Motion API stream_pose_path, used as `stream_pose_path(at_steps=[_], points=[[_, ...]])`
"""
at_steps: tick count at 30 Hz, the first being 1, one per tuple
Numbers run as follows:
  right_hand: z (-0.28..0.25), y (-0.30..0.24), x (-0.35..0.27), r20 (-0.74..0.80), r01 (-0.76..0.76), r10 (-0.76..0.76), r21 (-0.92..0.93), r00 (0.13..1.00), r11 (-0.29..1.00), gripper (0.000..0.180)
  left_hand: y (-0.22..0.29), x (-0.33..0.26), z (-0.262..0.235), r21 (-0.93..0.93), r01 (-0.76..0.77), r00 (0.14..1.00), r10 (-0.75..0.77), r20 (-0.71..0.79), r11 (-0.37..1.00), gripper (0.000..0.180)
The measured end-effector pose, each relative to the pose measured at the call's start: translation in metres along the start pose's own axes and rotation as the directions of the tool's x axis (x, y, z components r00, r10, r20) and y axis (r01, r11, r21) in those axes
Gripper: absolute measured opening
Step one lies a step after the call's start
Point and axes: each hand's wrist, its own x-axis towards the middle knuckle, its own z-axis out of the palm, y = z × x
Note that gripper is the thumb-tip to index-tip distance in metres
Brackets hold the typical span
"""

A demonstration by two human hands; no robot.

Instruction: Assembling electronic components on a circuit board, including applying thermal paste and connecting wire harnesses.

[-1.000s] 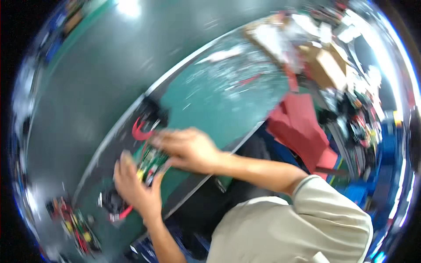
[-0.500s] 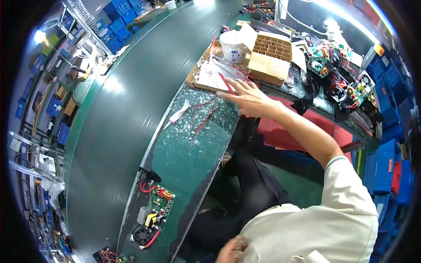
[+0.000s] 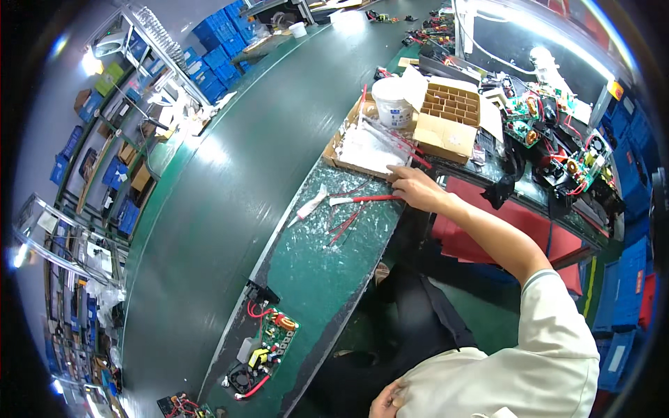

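My right hand (image 3: 417, 189) is at the far end of the green workbench (image 3: 306, 258), its fingers bent on the near end of a red stick (image 3: 376, 198). The stick's other end is white and points left over the bench. A white tube with a pointed tip (image 3: 309, 206) and thin red and black wires (image 3: 345, 226) lie close by. Just beyond the hand stands a cardboard tray (image 3: 352, 166) with white material and clear plastic in it. My left hand (image 3: 387, 400) rests against my shirt at the lower edge, fingers curled; what they hold, if anything, is hidden.
Nearer on the bench sits a green circuit board (image 3: 284, 327) with a fan and red wires. A white bucket (image 3: 392, 104) and a divided cardboard box (image 3: 446, 136) stand behind the tray. Circuit boards (image 3: 585, 164) are heaped at the right. A conveyor belt (image 3: 230, 188) runs along the left.
My right hand has come down toward the bench, and the red stick has swung from upright to nearly level. My left hand stays by my shirt. The whole view has shifted slightly.
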Motion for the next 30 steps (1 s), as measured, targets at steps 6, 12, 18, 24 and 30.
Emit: stream_pose_path(at_steps=[6,12,18,24,30], points=[[0.01,-0.025,0.0,-0.113,-0.118,0.123,0.055,0.986,0.992,0.016,-0.016,-0.005,0.013,0.023,0.026,0.937,-0.016,-0.348,0.999,0.037],[0.003,-0.026,0.006,-0.304,-0.139,0.179,0.148,0.936,0.979,0.014,0.014,0.005,0.017,-0.029,0.026,0.876,-0.037,-0.481,0.999,0.023],[-0.036,-0.067,0.03,-0.013,-0.342,0.503,0.719,0.864,0.606,0.016,0.016,0.041,0.01,0.156,-0.202,0.894,0.247,-0.373,0.967,0.024],[-0.086,-0.058,0.043,0.165,-0.213,0.406,0.974,0.899,0.077,0.026,0.065,0.05,0.011,0.312,-0.275,0.787,0.399,-0.47,0.909,0.015],[-0.098,-0.047,0.058,-0.131,-0.188,0.441,0.771,0.888,0.608,0.021,0.13,0.001,-0.084,0.66,-0.08,-0.012,0.661,-0.75,0.747,0.029]])
